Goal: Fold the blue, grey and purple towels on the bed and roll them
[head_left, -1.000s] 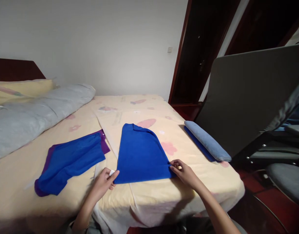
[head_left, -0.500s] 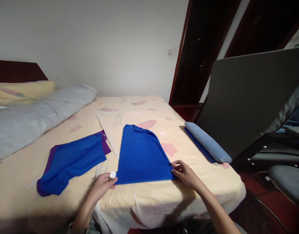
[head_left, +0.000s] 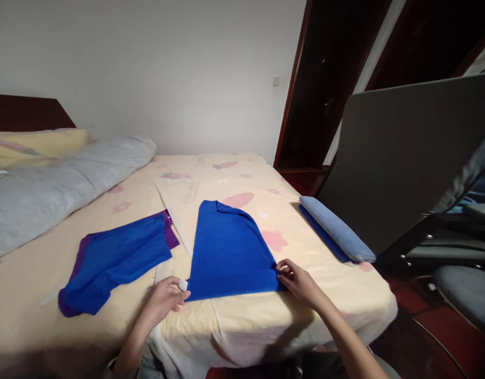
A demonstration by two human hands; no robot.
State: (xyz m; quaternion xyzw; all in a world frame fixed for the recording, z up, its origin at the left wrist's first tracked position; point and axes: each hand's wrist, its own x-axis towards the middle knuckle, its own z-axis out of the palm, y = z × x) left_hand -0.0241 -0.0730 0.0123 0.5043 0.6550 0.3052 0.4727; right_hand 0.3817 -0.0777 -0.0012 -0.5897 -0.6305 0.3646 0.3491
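Note:
A blue towel (head_left: 232, 245) lies on the bed in front of me, with a narrow fold along its near edge and a small turned-over flap at its far end. My left hand (head_left: 165, 299) is at its near left corner, thumb and fingers closed about the cloth. Beside those fingers a white tag (head_left: 182, 285) sticks out. At the near right corner, my right hand (head_left: 299, 283) pinches the towel's edge between thumb and fingers. Left of this towel lies another blue cloth (head_left: 119, 258), rumpled, over a purple cloth (head_left: 171, 234) that shows at its edges.
At the bed's right edge a folded light-blue towel (head_left: 337, 229) rests on a darker blue one (head_left: 319, 237). A grey quilt (head_left: 68, 181) and yellow pillow (head_left: 40, 145) occupy the left. A large dark panel (head_left: 408, 168) and a stool (head_left: 467, 295) stand right of the bed (head_left: 210, 173).
The view has shifted very slightly. My left fingers have moved a little around the tag and corner, and the near fold shows more clearly. My right hand stays at its corner.

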